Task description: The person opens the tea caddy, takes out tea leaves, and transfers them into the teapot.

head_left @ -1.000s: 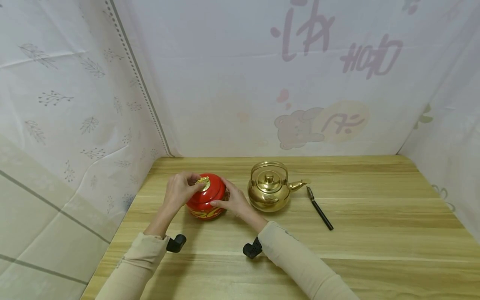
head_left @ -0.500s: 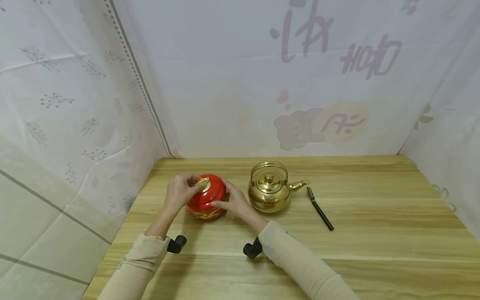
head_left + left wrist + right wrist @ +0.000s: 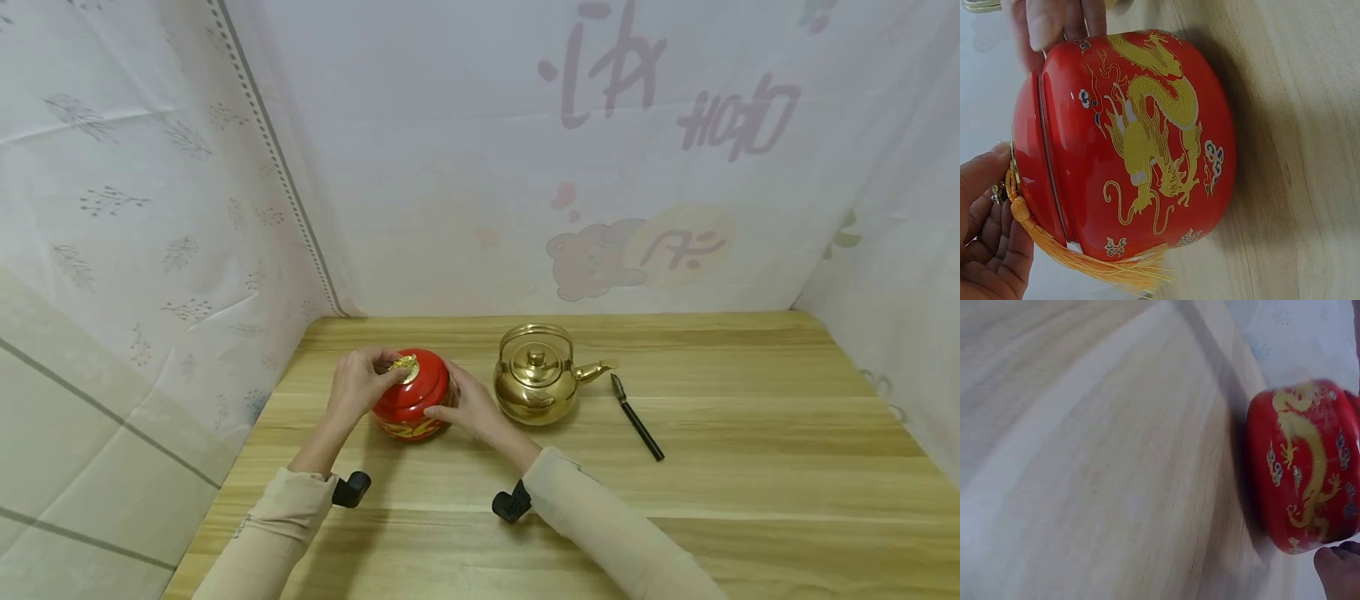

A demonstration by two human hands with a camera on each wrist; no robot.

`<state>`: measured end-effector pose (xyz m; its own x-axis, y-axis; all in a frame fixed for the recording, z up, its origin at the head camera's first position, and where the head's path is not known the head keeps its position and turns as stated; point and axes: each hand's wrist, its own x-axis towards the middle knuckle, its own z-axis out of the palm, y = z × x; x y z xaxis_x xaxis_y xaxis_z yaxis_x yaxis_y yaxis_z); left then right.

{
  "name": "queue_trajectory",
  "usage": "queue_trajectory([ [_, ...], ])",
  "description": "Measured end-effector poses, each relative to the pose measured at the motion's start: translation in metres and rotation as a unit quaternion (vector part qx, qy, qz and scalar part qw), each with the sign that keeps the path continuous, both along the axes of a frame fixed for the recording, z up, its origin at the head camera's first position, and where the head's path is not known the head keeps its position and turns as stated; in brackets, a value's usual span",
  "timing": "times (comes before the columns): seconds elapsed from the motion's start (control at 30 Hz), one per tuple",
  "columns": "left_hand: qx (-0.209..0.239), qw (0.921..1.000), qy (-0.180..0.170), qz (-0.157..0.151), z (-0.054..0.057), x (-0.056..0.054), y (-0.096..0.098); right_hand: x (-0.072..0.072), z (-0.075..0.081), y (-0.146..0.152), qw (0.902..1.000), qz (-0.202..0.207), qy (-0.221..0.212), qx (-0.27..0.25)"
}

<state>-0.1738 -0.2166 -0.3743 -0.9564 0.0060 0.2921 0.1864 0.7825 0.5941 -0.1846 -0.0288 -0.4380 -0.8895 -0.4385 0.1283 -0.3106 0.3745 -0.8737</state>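
Note:
A round red lidded jar [image 3: 408, 421] with a gold dragon pattern stands on the table. Between thumb and fingers, my left hand [image 3: 358, 385] pinches the gold knob [image 3: 408, 367] on its lid [image 3: 427, 377]. The lid sits on the jar, and a thin seam shows in the left wrist view. From the knob hangs a yellow tassel [image 3: 1072, 253]. My right hand [image 3: 476, 408] holds the jar's right side, its thumb in front and its fingers round the side. Part of that hand shows at the edge of the right wrist view, where contact is hard to judge.
A brass teapot [image 3: 534, 396] with a tall handle stands just right of the right hand, its spout pointing right. Beside the spout lies a slim black-handled tool [image 3: 641, 429] with a metal tip. Patterned cloth [image 3: 450, 208] hangs behind the wooden table [image 3: 750, 467].
My right hand has shifted very slightly to the right along the jar's side. The left hand keeps its pinch on the knob, and the jar stays in place.

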Motion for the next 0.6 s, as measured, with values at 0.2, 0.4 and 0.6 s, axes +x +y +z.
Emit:
queue_trajectory([
  [0.2, -0.011, 0.9999, -0.006, -0.009, -0.001, -0.003, -0.004, 0.012, 0.004, 0.013, 0.9992, 0.033, 0.011, -0.021],
  [0.4, -0.029, 0.9988, 0.037, -0.017, 0.003, 0.0, -0.005, 0.033, 0.018, 0.037, 0.9985, 0.05, 0.02, -0.012],
  [0.6, -0.018, 0.9943, 0.075, -0.073, 0.016, 0.005, 0.002, 0.047, 0.032, 0.069, 0.9962, 0.05, 0.071, 0.003],
])
